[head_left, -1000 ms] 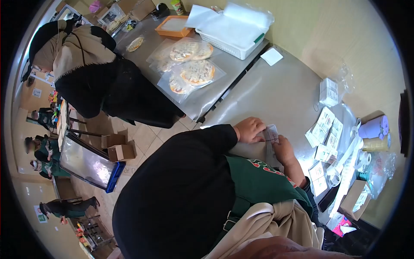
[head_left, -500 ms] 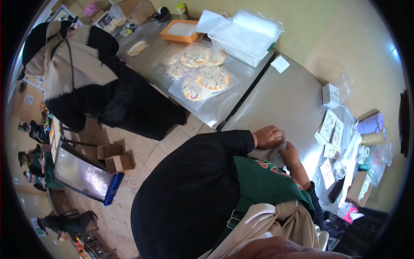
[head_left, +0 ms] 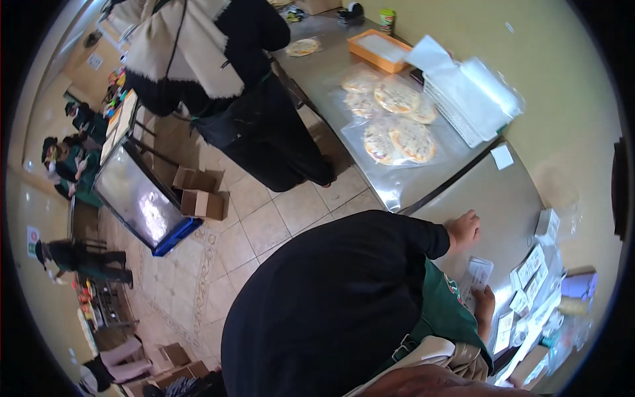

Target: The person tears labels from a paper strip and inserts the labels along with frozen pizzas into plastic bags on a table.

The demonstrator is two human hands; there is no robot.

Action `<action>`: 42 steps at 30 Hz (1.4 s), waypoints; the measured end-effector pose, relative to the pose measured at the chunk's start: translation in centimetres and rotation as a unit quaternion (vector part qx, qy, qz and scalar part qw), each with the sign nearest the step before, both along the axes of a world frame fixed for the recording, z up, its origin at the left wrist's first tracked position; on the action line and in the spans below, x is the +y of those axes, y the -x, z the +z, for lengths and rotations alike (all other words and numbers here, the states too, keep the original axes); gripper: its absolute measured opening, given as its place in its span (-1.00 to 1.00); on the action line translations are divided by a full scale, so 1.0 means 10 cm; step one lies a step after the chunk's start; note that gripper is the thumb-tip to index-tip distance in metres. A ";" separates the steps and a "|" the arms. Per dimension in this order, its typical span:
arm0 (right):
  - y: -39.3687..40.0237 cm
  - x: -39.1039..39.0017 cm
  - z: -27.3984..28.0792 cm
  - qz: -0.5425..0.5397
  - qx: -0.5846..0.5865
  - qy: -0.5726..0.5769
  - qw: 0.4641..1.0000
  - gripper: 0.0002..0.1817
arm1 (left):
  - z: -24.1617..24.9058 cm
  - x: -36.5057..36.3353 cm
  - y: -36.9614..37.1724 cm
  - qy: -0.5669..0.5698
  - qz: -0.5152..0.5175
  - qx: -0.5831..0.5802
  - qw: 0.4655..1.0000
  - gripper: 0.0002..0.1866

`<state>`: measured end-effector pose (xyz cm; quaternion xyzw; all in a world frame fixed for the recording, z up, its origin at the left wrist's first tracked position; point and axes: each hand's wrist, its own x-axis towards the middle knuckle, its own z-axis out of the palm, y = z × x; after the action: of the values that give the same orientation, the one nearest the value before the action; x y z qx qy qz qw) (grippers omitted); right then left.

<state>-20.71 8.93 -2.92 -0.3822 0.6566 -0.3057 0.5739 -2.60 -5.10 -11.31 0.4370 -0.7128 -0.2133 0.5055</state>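
Note:
My left hand [head_left: 463, 229], at the end of a black sleeve, rests on the bare steel table [head_left: 503, 198] with nothing in it. My right hand [head_left: 485, 303] lies lower on the same table and grips the near end of a small white printed label sheet [head_left: 477, 272]. The sheet lies flat between my two hands, apart from the left one. A green apron [head_left: 444, 311] covers my front and hides the right forearm.
Bagged pizzas [head_left: 397, 126] lie on the adjoining table, beside a white basket [head_left: 456, 119] under plastic bags and an orange tray [head_left: 378, 47]. More label sheets [head_left: 529, 278] and a small white box [head_left: 548, 225] lie to the right. Another person [head_left: 225, 79] stands at that table. Cardboard boxes [head_left: 198, 192] sit on the floor.
My left hand has come off the label sheet and shifted away across the table. My right hand keeps hold of the sheet. The view has swung, and the other person has shifted along the far table.

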 end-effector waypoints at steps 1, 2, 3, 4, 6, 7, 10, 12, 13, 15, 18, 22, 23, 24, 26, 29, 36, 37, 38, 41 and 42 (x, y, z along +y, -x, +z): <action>0.06 0.02 -0.02 -0.036 -0.039 -0.001 0.999 -0.64 | 0.04 -0.06 -0.04 -0.023 0.044 0.006 0.999 -0.91; 0.11 0.03 -0.05 -0.071 -0.077 -0.004 0.994 -0.62 | 0.08 -0.10 -0.09 -0.015 0.010 -0.016 1.000 -0.91; 0.16 0.06 -0.07 -0.107 -0.103 -0.004 0.989 -0.61 | 0.22 -0.09 -0.15 -0.010 -0.026 -0.038 0.999 -0.92; 0.21 0.09 -0.09 -0.146 -0.130 -0.002 0.981 -0.59 | 0.33 -0.09 -0.19 -0.005 -0.066 -0.060 0.996 -0.92; 0.29 0.11 -0.15 -0.178 -0.127 0.005 0.976 -0.57 | 0.35 -0.03 -0.16 -0.038 -0.080 -0.020 0.996 -0.93; 0.34 0.12 -0.22 -0.171 -0.098 0.010 0.980 -0.57 | 0.34 0.00 -0.12 -0.056 -0.092 -0.001 0.994 -0.94; 0.40 0.18 -0.27 -0.073 0.180 0.040 0.980 -0.61 | 0.10 0.05 0.04 -0.170 -0.116 -0.022 0.978 -0.92; 0.52 0.16 -0.56 -0.009 0.444 0.069 0.893 -0.41 | 0.19 0.23 0.05 -0.189 -0.164 -0.027 0.968 -0.90; 0.36 0.20 -0.50 -0.044 0.567 0.105 0.816 -0.27 | 0.45 0.35 -0.06 -0.213 -0.204 -0.020 0.955 -0.90; 0.01 0.17 -0.16 0.016 0.526 0.261 0.809 -0.17 | 0.68 0.52 -0.09 -0.220 -0.276 -0.023 0.935 -0.89; -0.49 0.16 0.27 0.083 0.179 0.244 0.950 -0.38 | 0.75 0.66 -0.06 -0.179 -0.348 -0.029 0.920 -0.87; -0.44 0.19 0.09 0.004 0.068 0.128 0.989 -0.60 | 0.65 0.73 -0.05 -0.189 -0.366 0.012 0.911 -0.85; -0.52 0.21 0.16 -0.038 0.039 0.135 0.989 -0.70 | 0.63 0.72 -0.08 -0.206 -0.370 0.023 0.906 -0.84; -0.43 0.24 0.10 -0.062 0.054 0.122 0.989 -0.72 | 0.63 0.69 -0.12 -0.222 -0.374 0.034 0.900 -0.83; -0.11 0.29 -0.05 -0.109 0.084 0.098 0.986 -0.76 | 0.69 0.49 -0.34 -0.153 -0.325 -0.082 0.930 -0.79; 0.45 0.44 -0.20 -0.208 0.255 0.088 0.940 -0.79 | 1.06 0.01 -0.99 -0.175 -0.108 -0.175 0.963 -0.89; 1.37 0.87 -0.83 -0.194 0.522 0.050 0.829 -0.55 | 0.98 -1.36 -3.04 -0.077 0.414 -0.537 0.731 -0.50; 1.23 0.86 -0.78 -0.164 0.601 0.039 0.781 -0.56 | 1.10 -1.36 -3.13 -0.128 0.456 -0.525 0.707 -0.33; 1.11 0.83 -0.78 -0.200 0.613 0.062 0.762 -0.54 | 1.06 -1.44 -3.26 -0.167 0.468 -0.539 0.680 -0.28; 0.60 0.70 -0.49 -0.179 0.546 0.069 0.815 -0.60 | 0.88 -1.55 -3.60 -0.058 0.449 -0.558 0.696 -0.41; 0.46 0.62 -0.41 -0.179 0.497 0.040 0.848 -0.60 | 0.79 -1.64 -3.73 -0.037 0.443 -0.569 0.691 -0.46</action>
<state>-25.26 15.17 -7.02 -0.3817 0.8981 -0.1985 0.0906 34.71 -21.55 -3.38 0.7582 -0.5789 0.2991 0.0219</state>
